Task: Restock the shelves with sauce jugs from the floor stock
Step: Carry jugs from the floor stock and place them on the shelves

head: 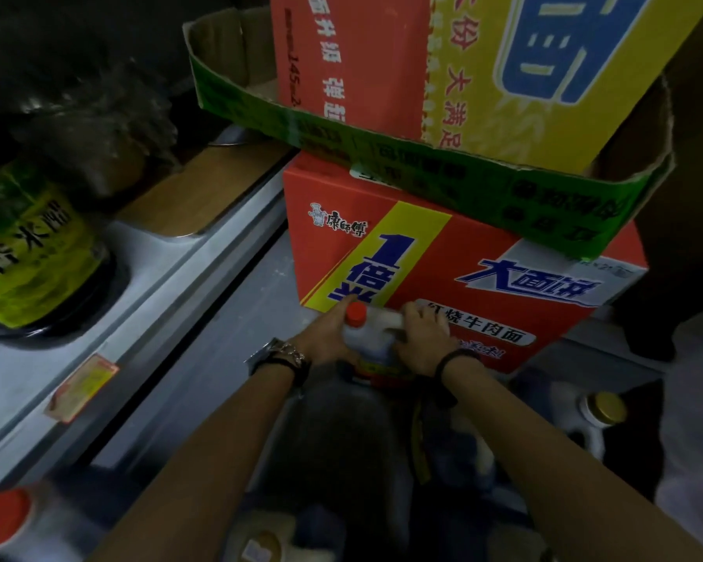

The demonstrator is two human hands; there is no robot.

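Note:
A white sauce jug (372, 342) with a red cap and a red label stands low on the floor in front of a red noodle carton. My left hand (325, 338) holds its left side, fingers reaching up beside the cap. My right hand (423, 338) grips the jug's handle from the right. Another jug with a gold cap (603, 407) stands on the floor at the right. A red-capped jug (5, 517) shows at the bottom left. On the grey shelf (110, 318) at the left sits a dark jug with a green label (29, 245).
The red noodle carton (443, 269) stands right behind the jug. On it rest a green cardboard tray (423, 164) and a red and yellow carton (423, 62). The shelf edge carries a yellow price tag (82, 387). The scene is dim.

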